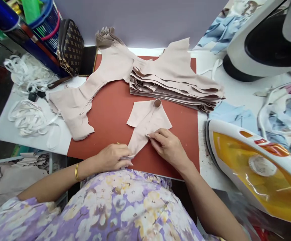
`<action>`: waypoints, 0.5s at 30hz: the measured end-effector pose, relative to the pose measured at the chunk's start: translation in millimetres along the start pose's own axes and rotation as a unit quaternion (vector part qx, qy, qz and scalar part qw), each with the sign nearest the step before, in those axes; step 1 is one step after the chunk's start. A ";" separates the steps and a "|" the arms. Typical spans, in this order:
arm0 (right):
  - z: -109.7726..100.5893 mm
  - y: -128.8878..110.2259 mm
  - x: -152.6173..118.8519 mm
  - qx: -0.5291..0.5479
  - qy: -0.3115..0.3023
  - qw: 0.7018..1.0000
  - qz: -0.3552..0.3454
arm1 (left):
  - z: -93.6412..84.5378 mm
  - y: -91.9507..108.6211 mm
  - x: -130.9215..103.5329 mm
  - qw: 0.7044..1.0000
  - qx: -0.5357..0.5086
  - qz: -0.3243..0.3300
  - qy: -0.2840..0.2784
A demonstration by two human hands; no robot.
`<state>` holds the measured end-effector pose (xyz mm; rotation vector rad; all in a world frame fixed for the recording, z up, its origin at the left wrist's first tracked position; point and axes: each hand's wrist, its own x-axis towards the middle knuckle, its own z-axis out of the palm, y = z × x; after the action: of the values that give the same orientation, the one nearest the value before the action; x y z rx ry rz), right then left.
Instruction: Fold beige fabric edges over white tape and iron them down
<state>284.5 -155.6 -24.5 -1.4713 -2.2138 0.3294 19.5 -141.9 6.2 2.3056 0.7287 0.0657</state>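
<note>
A small beige fabric piece point(141, 125), folded over on itself with a curled loop at its top, lies on the reddish-brown board point(110, 117). My left hand point(117, 155) closes on its lower left end near the board's front edge. With thumb and forefinger, my right hand point(165, 145) pinches the fold on its right side. Behind it rests a thick stack of beige cut fabric point(170, 80). More curved beige pieces point(72, 103) lie layered to the left.
A yellow and white iron point(251, 167) stands at the right, with light blue fabric point(233, 115) near it. White tape heaps point(28, 117), a brown patterned pouch point(71, 47) and a blue basket point(46, 26) are at the left. A white machine point(238, 43) occupies the back right.
</note>
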 end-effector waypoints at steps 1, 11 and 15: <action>1.4 0.0 0.9 -0.006 0.011 1.000 0.004 | -0.8 5.0 3.8 0.998 -0.054 0.007 -0.017; 10.0 -6.0 -1.0 -0.096 0.015 0.994 -0.044 | -16.5 -37.7 70.9 0.961 0.174 -0.055 0.210; 6.4 -4.0 -6.5 -0.116 0.021 0.992 -0.043 | -6.7 -38.0 73.5 0.953 0.205 0.044 0.216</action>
<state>280.3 -162.8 -29.8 -1.4759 -2.3359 0.0114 61.2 -77.1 -24.6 2.7617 0.9230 0.5185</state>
